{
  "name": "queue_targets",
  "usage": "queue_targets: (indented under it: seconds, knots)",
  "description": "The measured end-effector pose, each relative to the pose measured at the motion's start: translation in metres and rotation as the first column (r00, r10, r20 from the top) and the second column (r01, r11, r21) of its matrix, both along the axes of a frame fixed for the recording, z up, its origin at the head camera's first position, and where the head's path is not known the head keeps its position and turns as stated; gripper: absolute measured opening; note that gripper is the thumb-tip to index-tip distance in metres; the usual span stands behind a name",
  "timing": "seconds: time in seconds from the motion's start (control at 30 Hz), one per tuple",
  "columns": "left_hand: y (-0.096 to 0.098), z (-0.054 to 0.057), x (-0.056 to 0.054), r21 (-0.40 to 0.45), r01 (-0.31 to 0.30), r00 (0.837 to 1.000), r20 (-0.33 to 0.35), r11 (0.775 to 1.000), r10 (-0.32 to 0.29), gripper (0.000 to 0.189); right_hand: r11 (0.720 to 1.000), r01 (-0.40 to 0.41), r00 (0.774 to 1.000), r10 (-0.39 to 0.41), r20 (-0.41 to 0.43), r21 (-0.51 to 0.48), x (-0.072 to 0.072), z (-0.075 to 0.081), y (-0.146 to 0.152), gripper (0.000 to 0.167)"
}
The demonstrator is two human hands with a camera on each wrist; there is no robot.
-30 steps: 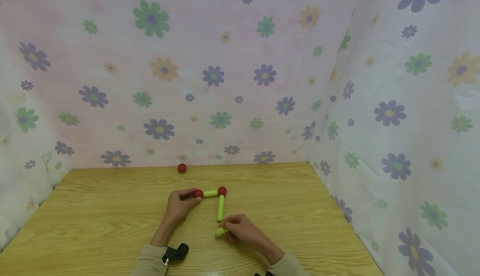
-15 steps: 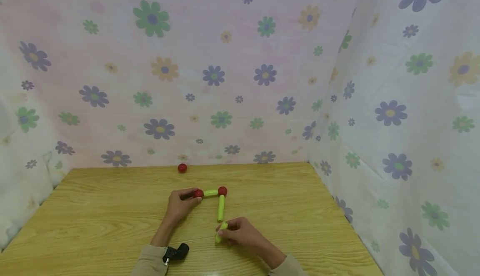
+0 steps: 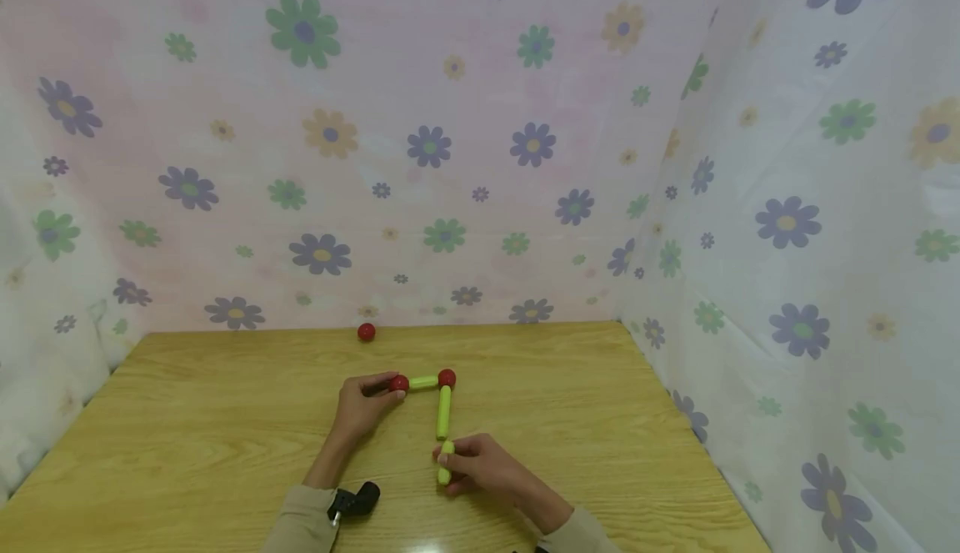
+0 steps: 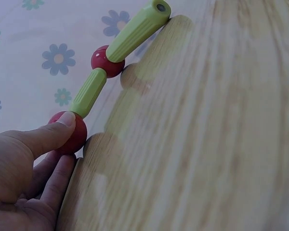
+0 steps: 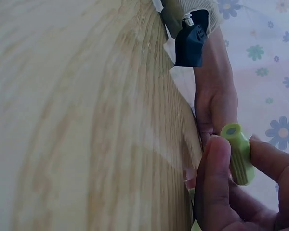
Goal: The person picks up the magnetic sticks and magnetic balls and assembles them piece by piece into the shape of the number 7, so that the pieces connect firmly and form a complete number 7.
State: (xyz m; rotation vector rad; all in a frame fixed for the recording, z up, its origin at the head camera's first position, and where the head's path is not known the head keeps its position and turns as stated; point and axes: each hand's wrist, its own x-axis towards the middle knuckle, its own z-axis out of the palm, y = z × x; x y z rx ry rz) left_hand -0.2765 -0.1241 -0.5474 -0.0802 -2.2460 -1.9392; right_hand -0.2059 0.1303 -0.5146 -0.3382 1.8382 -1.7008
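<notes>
My left hand (image 3: 358,411) pinches a red ball (image 3: 399,384) between thumb and fingers, low over the wooden table. From that ball a short yellow-green magnetic rod (image 3: 423,383) runs to a second red ball (image 3: 447,379). A longer yellow-green rod (image 3: 444,413) is joined there and points toward me; the left wrist view shows a grey disc on its free end. Just in front of that end, my right hand (image 3: 483,465) pinches another short yellow-green rod (image 5: 240,159) by thumb and fingers. Whether the two rods touch cannot be told.
One loose red ball (image 3: 366,332) sits at the table's far edge. A flower-printed cloth (image 3: 480,161) hangs behind the wooden table (image 3: 225,419) and along its sides. A black wrist camera (image 3: 356,501) is strapped on the left forearm.
The short rod in my right hand has turned from lying sideways to pointing away from me, roughly in line with the longer rod. My left hand has stayed on its ball.
</notes>
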Motion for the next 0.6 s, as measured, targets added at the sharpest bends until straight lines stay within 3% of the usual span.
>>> queue_targets:
  seconds: [0.23, 0.6]
  knots:
    - [-0.0002, 0.0008, -0.0009, -0.014, 0.008, 1.0, 0.01, 1.0, -0.008, 0.038, 0.994, 0.085, 0.996, -0.086, 0.019, 0.065, -0.0027, 0.0004, -0.0028, 0.02]
    - [-0.0004, 0.0005, -0.0004, -0.01, 0.015, 1.0, 0.018, 1.0, -0.014, 0.039, 0.982, 0.123, 0.99, -0.131, 0.05, 0.145, -0.0088, -0.0023, -0.0058, 0.023]
